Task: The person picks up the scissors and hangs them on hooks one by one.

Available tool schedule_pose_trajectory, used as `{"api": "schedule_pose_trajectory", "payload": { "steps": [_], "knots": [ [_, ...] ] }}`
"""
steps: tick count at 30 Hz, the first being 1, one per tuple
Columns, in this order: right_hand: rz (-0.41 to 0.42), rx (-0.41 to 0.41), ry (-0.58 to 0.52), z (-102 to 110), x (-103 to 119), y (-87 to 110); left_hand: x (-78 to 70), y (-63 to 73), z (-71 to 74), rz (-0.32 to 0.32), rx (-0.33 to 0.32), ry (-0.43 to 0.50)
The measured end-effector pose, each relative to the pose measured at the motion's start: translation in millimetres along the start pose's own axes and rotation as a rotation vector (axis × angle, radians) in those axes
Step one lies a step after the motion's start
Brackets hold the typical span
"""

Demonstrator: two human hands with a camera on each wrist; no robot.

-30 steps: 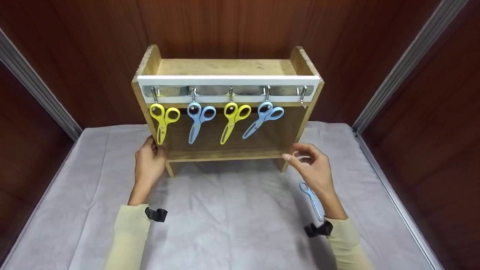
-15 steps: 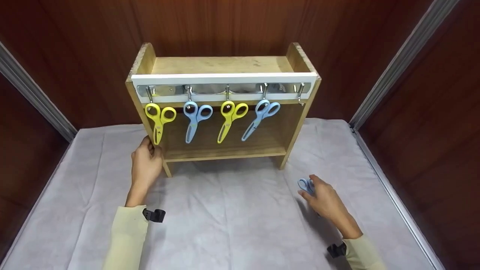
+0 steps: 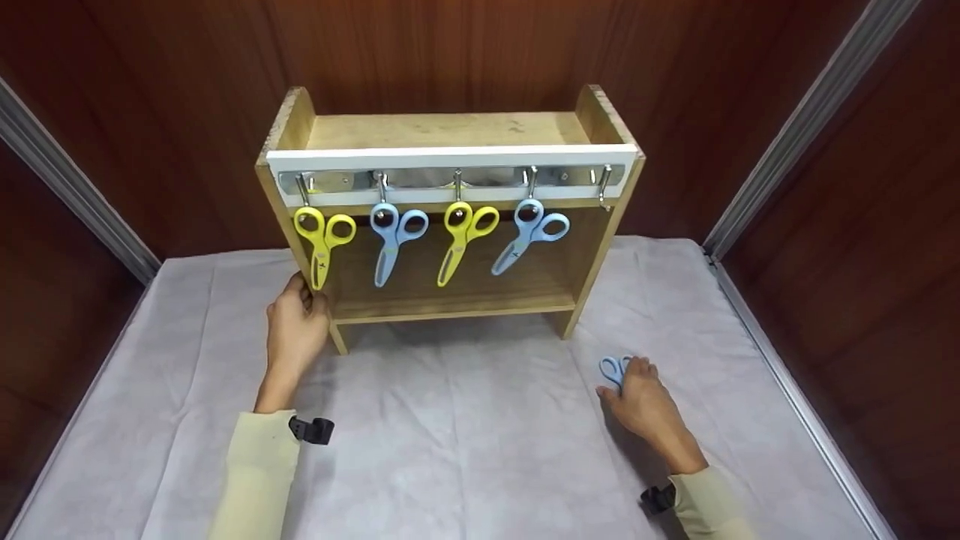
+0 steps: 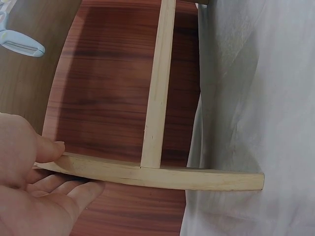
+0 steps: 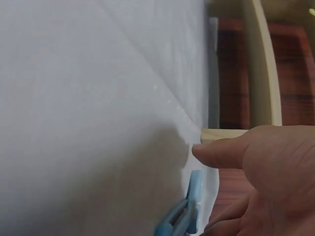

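My left hand grips the left side panel of a small wooden shelf, thumb inside and fingers outside, as the left wrist view shows. My right hand reaches over blue scissors lying on the cloth, covering their blades in the head view. In the right wrist view the thumb is held straight, apart from the scissors, with fingers close beside them. From hooks on the shelf's front hang yellow scissors, blue scissors, more yellow scissors and more blue scissors.
A white hook rail runs across the shelf's upper front, and its rightmost hook is bare. Grey cloth covers the table. Brown wood-grain panels stand behind and at both sides.
My right hand has left the shelf's right side and moved down to the scissors on the cloth. The rightmost hanging blue scissors have swung slightly. My left hand keeps its grip.
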State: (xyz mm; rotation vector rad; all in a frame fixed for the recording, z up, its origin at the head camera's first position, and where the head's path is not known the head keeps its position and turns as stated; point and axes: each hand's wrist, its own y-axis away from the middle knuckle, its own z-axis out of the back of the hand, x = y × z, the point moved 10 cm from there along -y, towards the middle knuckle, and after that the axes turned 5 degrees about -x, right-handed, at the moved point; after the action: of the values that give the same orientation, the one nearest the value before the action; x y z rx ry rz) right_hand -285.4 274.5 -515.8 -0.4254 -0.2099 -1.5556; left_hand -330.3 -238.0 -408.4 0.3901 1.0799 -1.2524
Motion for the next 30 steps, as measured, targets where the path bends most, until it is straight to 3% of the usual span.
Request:
{"api": "schedule_pose_trajectory", "payload": {
  "steps": [5, 12, 16, 25, 30],
  "knots": [
    [-0.003, -0.033, 0.087, -2.3, 0.1, 0.0, 0.9, 1.9, -0.4, 0.007, 0.021, 0.014],
    [0.103, -0.230, 0.247, 6.0, 13.2, 5.0, 1.1, 2.2, -0.1, 0.011, 0.029, 0.020],
    [0.121, -0.275, 0.277, 7.7, 15.3, 5.6, -0.6, 0.9, 1.4, 0.006, 0.020, 0.003],
    [0.295, -0.460, 0.468, 10.8, 26.7, 11.0, 0.0, 0.6, 0.8, 0.007, 0.024, -0.005],
    [0.361, -0.570, 0.514, 18.6, 34.5, 17.4, 0.1, 1.1, -0.5, 0.012, 0.029, 0.001]
  ]
}}
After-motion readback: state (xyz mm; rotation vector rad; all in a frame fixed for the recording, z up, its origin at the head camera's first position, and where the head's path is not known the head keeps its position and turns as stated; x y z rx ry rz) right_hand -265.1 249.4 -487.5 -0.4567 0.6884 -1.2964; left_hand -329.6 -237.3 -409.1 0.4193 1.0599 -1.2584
